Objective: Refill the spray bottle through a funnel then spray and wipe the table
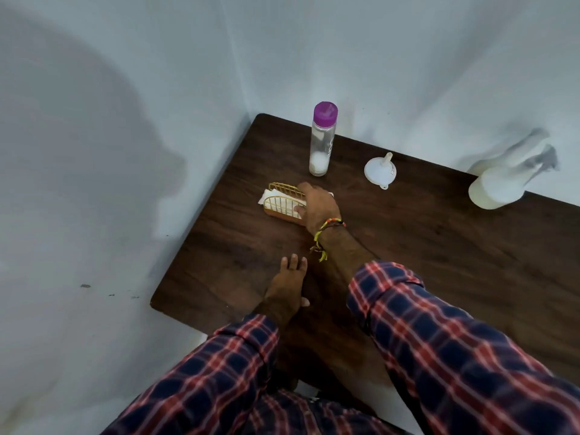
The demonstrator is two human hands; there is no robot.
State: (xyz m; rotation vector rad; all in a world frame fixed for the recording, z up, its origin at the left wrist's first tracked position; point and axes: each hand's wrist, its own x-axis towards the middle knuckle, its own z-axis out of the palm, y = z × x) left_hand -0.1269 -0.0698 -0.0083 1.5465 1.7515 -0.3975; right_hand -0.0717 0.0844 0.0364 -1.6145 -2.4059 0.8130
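Reaching across the dark wooden worktop [408,246], the right hand [317,208] settles on a gold wire napkin holder [282,200] near the far-left corner, its thumb pressing the white napkins [273,196] inside and its fingers curled over the holder's right end, so the grip is closed around the holder and paper. The left hand [287,285] lies flat on the worktop nearer the person, fingers straight, holding nothing. The spray bottle [499,183], white and blurred, stands at the far right against the wall, well apart from both hands. A white funnel [380,171] rests mouth-down with its spout pointing up, between the spray bottle and a clear bottle with a purple cap [321,142], which stands just beyond the holder and appears nearly empty.

Judged from this layout, the step in hand is drawing a napkin for wiping. Risks:
- the light holder may slide or tip if a napkin is pulled without bracing it;
- several napkins may come out together, since they are packed tight;
- the hand's knuckles lie near the tall, narrow clear bottle, which a sideways pull could topple.
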